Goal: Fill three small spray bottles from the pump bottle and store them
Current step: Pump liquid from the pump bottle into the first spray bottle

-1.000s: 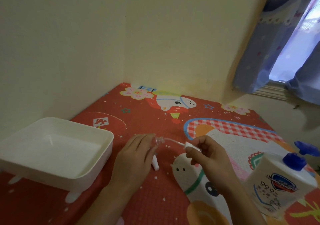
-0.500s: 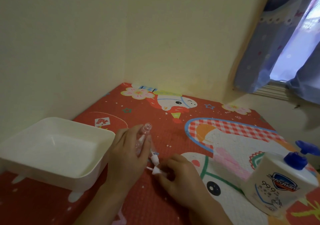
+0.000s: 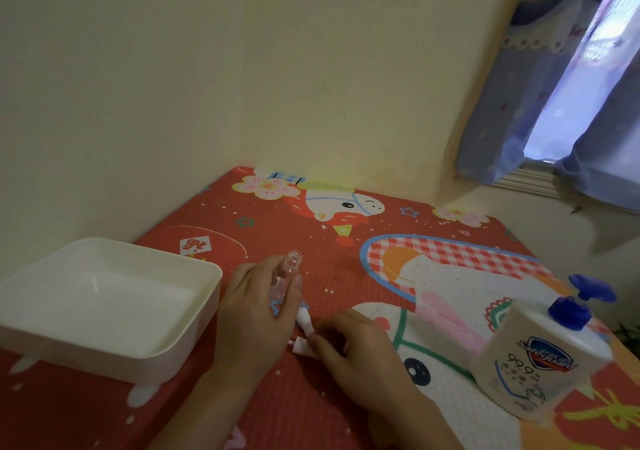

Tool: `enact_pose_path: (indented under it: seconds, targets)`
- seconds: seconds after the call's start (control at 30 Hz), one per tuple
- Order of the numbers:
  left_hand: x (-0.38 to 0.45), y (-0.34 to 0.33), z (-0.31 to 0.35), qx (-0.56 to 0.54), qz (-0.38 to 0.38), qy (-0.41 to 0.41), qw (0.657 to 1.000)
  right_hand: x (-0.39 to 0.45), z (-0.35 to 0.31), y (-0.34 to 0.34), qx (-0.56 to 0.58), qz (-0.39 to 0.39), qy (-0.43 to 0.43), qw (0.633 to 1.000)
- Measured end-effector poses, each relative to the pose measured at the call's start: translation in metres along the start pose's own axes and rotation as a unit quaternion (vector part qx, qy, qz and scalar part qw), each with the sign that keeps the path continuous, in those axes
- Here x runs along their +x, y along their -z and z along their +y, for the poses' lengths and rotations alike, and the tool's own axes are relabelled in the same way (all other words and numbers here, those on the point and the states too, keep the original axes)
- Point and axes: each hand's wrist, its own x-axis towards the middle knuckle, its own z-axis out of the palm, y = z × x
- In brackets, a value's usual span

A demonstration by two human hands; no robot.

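My left hand (image 3: 256, 314) grips a small clear spray bottle (image 3: 285, 276) upright, its open neck pointing up with no cap on it. My right hand (image 3: 353, 352) lies low on the mat just right of it, its fingertips on a small white spray head (image 3: 302, 348) lying flat. A second small white piece (image 3: 304, 322) lies on the mat between the two hands. The white pump bottle (image 3: 540, 359) with a blue pump top stands at the right, near the mat's edge.
A white square tray (image 3: 194, 331) on short feet sits at the left, close to my left wrist. The red cartoon-printed mat (image 3: 311, 234) runs into a wall corner at the back. Blue curtains (image 3: 540, 103) hang at the upper right.
My right hand pulled the spray head with its tube out of the bottle and brought it down to the mat. My left hand tipped the bottle upright.
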Motion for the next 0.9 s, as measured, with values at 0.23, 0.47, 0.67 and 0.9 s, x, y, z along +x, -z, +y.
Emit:
enact_pose_path:
  seconds: [0.23, 0.47, 0.67, 0.9]
  targets:
    - [-0.004, -0.007, 0.010, -0.040, -0.010, -0.003, 0.999, -0.016, 0.004, 0.017, 0.021, 0.057, -0.052, 0.997]
    - [-0.013, -0.019, 0.030, -0.060, -0.054, -0.040, 0.996, -0.049, 0.015, 0.037, 0.060, 0.116, -0.119, 0.984]
    - [-0.023, -0.039, 0.051, -0.098, -0.114, -0.082, 0.985, -0.074, 0.021, 0.056, 0.073, 0.168, -0.148, 0.972]
    - [-0.034, -0.060, 0.080, -0.153, -0.152, -0.084, 0.973, -0.097, 0.030, 0.074, 0.074, 0.264, -0.188, 0.943]
